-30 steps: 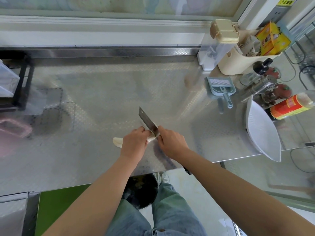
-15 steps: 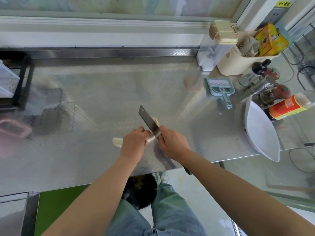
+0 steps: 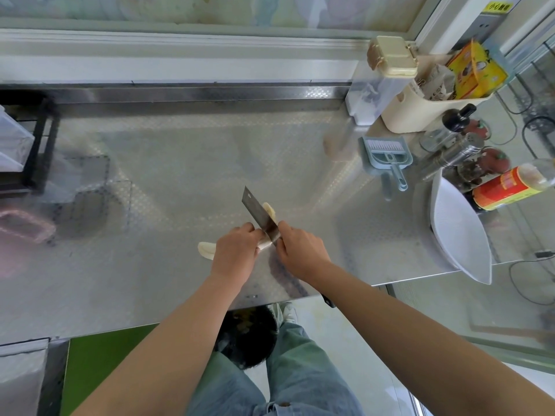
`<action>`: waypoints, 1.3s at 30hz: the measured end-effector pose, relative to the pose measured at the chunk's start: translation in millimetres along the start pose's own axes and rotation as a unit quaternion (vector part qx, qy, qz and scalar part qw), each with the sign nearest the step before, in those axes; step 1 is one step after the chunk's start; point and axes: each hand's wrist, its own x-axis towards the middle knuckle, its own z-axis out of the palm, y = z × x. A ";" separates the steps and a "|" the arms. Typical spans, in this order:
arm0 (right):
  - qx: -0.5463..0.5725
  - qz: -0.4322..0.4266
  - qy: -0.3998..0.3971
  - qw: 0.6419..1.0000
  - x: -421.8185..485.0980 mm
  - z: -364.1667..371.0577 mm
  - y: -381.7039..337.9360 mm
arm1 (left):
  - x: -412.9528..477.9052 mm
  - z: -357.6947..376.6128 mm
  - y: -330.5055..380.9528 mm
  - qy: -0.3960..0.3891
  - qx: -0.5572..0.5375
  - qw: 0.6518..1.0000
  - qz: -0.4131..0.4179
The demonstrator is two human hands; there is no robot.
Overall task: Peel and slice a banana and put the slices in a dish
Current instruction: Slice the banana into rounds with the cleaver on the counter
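With your left hand [image 3: 235, 250] curled over the peeled banana [image 3: 205, 250] on the steel counter [image 3: 180, 175] near its front edge and your right hand [image 3: 300, 250] gripping the cleaver [image 3: 259, 216] across it, tuck your fingertips clear, cut straight down, then shift left by 1 even slice.

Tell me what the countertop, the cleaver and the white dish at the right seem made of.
Countertop: stainless steel by its look, shiny with an embossed checker pattern and blurred reflections. Cleaver: blade of dull grey metal, probably steel. White dish: matte with a fine grid texture, likely plastic, though ceramic is possible.
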 end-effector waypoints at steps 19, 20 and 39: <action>0.025 0.003 0.019 0.999 -1.8 2.0 1.0 | -1.4 -2.1 0.9 0.006 0.003 1.000 0.008; 0.026 0.000 0.019 0.999 -1.9 -0.2 0.9 | -1.4 -2.7 1.3 0.006 0.004 1.000 0.008; 0.027 -0.005 0.020 0.999 -1.9 -4.1 0.3 | -1.1 -2.0 1.3 0.010 0.003 1.000 0.008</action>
